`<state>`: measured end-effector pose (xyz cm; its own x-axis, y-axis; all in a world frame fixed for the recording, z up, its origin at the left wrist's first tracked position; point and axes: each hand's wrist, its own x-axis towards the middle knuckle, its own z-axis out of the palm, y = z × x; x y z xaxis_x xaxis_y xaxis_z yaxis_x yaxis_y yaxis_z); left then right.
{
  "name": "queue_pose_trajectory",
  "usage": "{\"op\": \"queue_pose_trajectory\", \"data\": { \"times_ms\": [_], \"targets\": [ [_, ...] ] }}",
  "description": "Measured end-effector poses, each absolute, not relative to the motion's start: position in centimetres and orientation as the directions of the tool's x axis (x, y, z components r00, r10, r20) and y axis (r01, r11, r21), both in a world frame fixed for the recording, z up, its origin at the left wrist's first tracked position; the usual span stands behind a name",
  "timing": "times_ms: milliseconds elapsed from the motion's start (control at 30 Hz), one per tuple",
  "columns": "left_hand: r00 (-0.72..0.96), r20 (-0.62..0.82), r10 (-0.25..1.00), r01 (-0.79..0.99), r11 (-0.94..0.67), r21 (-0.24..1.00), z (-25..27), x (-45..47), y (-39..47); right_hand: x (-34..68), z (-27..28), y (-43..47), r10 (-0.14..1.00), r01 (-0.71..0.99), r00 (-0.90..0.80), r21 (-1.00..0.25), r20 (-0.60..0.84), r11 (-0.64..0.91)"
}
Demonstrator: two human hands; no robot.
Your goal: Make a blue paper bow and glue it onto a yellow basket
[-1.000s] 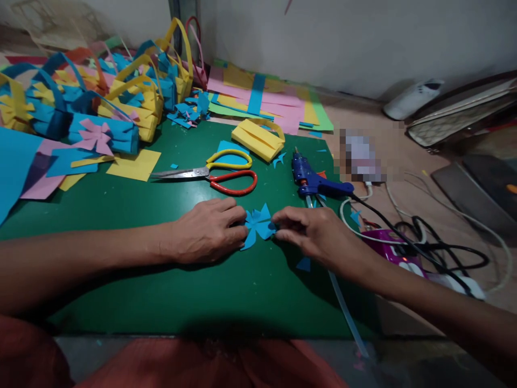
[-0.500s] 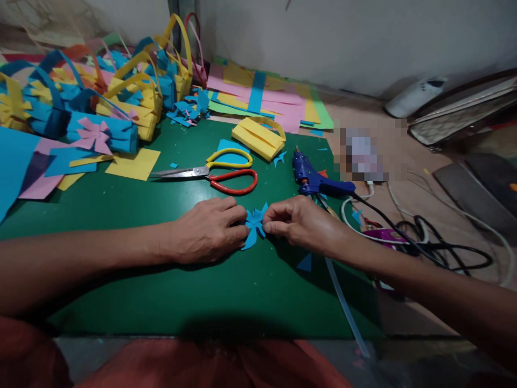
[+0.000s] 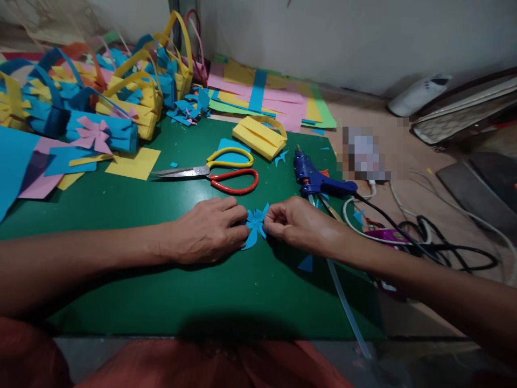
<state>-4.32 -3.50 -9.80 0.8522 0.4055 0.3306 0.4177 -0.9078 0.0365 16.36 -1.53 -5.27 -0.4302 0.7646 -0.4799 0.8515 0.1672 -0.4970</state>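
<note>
A blue paper flower point(image 3: 254, 223) lies on the green board point(image 3: 169, 302) between my two hands. My left hand point(image 3: 214, 229) rests on the board with its fingers closed on the flower's left petals. From the other side, my right hand point(image 3: 293, 221) pinches a right petal between thumb and forefinger. Just beyond the hands lie scissors point(image 3: 205, 171) with one yellow and one red handle. A small yellow paper bag point(image 3: 259, 137) sits on its side behind them. To the right is a blue glue gun point(image 3: 319, 180), a clear glue stick point(image 3: 345, 302) trailing under my right wrist.
Several finished paper bags with handles point(image 3: 100, 132) crowd the back left. Coloured paper sheets point(image 3: 278, 99) lie at the back, with a heap of blue scraps point(image 3: 189, 108) beside them. Black and white cables point(image 3: 456, 253) tangle at the right. A white bottle-like object point(image 3: 418, 94) lies near the wall.
Both hands stay at the flower with almost the same grip. My right hand has shifted very slightly to the right, and the view has turned a little.
</note>
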Motion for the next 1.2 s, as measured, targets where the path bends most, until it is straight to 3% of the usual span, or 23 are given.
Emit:
{"op": "queue_pose_trajectory", "data": {
  "times_ms": [1000, 1200],
  "targets": [
    [0.847, 0.342, 0.407, 0.415, -0.908, 0.055, -9.85, -4.31, -3.48, 16.11, -5.25, -1.31, 0.765, 0.872, -0.427, -0.442, -0.481, 0.209],
    [0.848, 0.337, 0.409, 0.412, -0.909, 0.066, -9.89, -4.34, -3.47, 15.88, -5.10, -1.35, 0.768, 0.875, -0.449, -0.399, -0.457, 0.275]
  ]
}}
